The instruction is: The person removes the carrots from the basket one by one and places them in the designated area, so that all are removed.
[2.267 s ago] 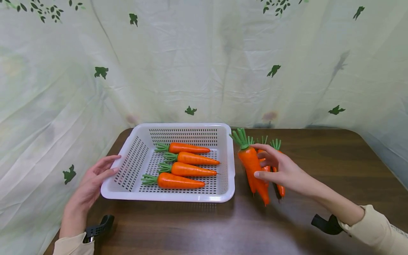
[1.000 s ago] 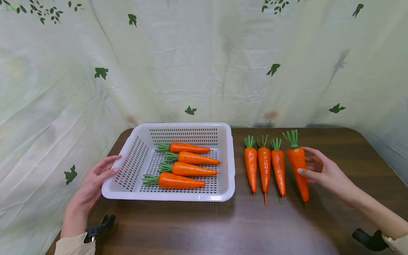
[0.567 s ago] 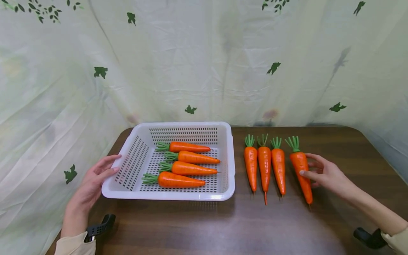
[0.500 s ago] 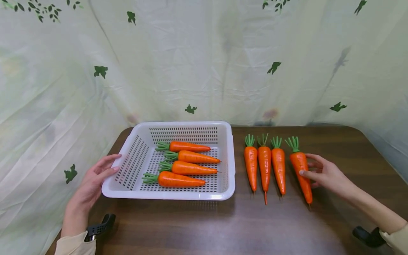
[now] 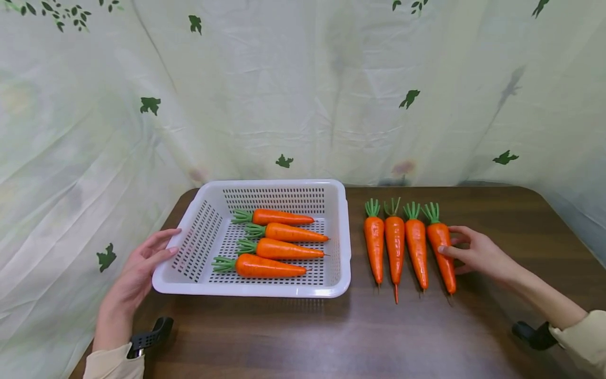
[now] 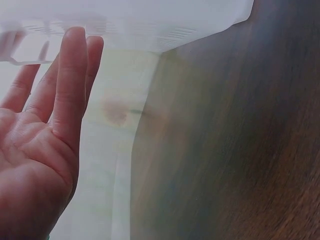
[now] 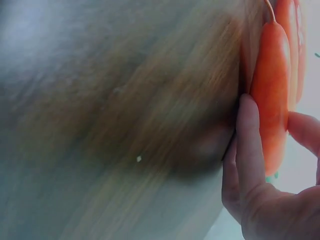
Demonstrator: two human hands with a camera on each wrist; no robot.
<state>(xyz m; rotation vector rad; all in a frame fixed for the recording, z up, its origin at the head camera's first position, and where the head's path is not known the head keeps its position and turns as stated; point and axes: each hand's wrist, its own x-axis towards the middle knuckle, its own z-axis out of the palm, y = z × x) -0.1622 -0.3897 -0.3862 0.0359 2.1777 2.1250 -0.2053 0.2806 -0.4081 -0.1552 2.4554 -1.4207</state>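
Observation:
My right hand (image 5: 473,253) pinches a carrot (image 5: 442,255) at the right end of a row of carrots, thumb on top and fingers along its right side. In the right wrist view this carrot (image 7: 272,85) lies between thumb and fingers, close over the table. Beside it several more carrots (image 5: 416,252) lie with green stubs pointing away. At the left, my left hand (image 5: 137,273) touches the left rim of a white perforated plastic basket (image 5: 251,290); the left wrist view has straight fingers (image 6: 70,90) against the basket's side.
Inside the basket several carrots (image 5: 270,267) lie crosswise, green stubs to the left. Everything stands on a dark brown wooden table (image 5: 303,337). A pale curtain (image 5: 293,95) with green leaf shapes hangs behind and at the sides.
My right hand has carried a carrot rightward over the others, lowered it at the row's right end, then shifted it left against its neighbour. The left hand and basket stay put.

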